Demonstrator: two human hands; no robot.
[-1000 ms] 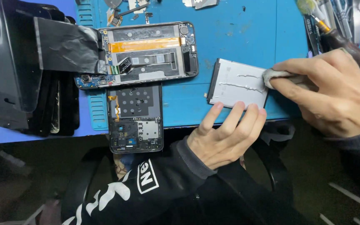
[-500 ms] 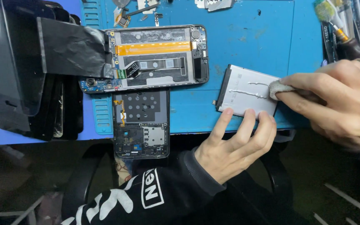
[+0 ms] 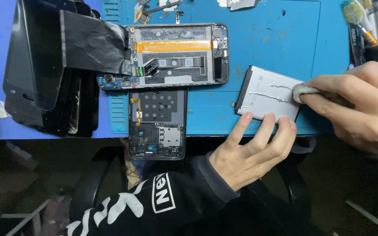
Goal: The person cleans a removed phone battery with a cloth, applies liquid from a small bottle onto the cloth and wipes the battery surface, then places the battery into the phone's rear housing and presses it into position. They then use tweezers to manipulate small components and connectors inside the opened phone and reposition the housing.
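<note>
A flat silver phone battery (image 3: 265, 96) lies on the blue work mat (image 3: 285, 48) near the front edge, with pale streaks of glue across it. My left hand (image 3: 252, 150) steadies it, three fingertips pressing on its near edge. My right hand (image 3: 362, 105) pinches a small white wad of cloth (image 3: 305, 91) against the battery's right end. To the left lies an opened phone frame (image 3: 178, 54) with an orange flex strip, and below it a dark back cover (image 3: 157, 124) overhanging the table edge.
A stack of black phone screens (image 3: 44, 78) with a black film (image 3: 90, 41) fills the left side. Small metal parts (image 3: 154, 8) lie at the mat's top. Screwdrivers and tools (image 3: 370, 30) stand at the top right, just behind my right hand.
My right hand with the cloth has slid rightward along the battery toward its right end. My left hand's fingers stay on the near edge. The view has shifted slightly.
</note>
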